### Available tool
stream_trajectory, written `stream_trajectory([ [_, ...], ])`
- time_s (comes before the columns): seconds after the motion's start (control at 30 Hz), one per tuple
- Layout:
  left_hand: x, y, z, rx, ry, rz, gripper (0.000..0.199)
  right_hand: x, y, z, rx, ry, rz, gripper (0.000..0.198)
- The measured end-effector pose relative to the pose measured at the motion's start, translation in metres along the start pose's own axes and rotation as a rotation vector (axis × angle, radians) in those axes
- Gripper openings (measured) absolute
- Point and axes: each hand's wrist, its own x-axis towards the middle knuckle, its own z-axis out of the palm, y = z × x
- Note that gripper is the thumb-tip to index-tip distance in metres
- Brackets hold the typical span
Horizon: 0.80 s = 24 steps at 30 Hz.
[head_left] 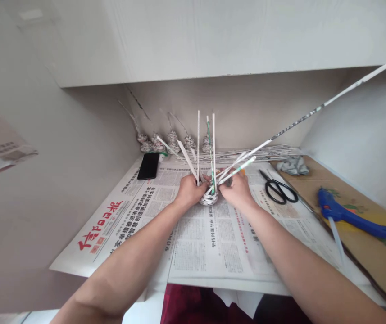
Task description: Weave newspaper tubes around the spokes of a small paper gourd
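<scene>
A small round piece woven from rolled newspaper strips [209,198] sits on the newspaper in front of me. Several paper sticks [198,144] rise from it, and one long paper stick [301,118] slants far up to the right. My left hand [193,190] is closed around the woven piece's left side, thumb near its rim. My right hand [237,188] pinches at the right side, where the slanting sticks meet the weave. Both hands' fingertips are partly hidden behind the sticks.
Newspaper sheets [138,225] cover the tabletop. Several finished woven pieces [172,140] and a pile of paper sticks [267,154] lie along the back. A black phone [148,166] is at left. Scissors [280,191], crumpled paper [293,165] and a blue glue gun [355,218] on cardboard [375,256] are at right.
</scene>
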Motion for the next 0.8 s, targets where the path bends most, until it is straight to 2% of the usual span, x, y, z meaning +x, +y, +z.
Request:
stream_trajectory([
  [0.1,0.001,-0.001,0.001,0.003,0.039,-0.004,0.019,-0.003,-0.009,-0.005,-0.208,-0.015,-0.082,0.033],
  [0.2,0.001,0.0,0.001,-0.002,0.032,-0.005,0.019,-0.006,-0.016,-0.007,-0.285,0.078,-0.109,0.026],
  [0.3,-0.001,0.002,0.001,-0.014,0.011,0.001,0.018,-0.005,-0.019,-0.011,-0.259,0.168,-0.144,0.021],
  [0.4,-0.002,0.005,0.0,-0.031,-0.009,0.019,0.016,-0.003,-0.022,-0.016,-0.128,0.209,-0.171,0.021],
  [0.47,-0.002,0.006,-0.001,-0.029,-0.015,0.024,0.016,-0.004,-0.024,-0.018,0.006,0.172,-0.138,0.025],
  [0.67,-0.002,0.005,-0.001,-0.076,0.005,-0.014,0.015,-0.005,-0.015,-0.004,0.365,-0.018,0.097,0.02],
  [0.8,0.0,0.0,0.002,-0.107,0.009,-0.027,0.017,-0.003,-0.004,0.005,0.493,-0.147,0.146,0.021],
])
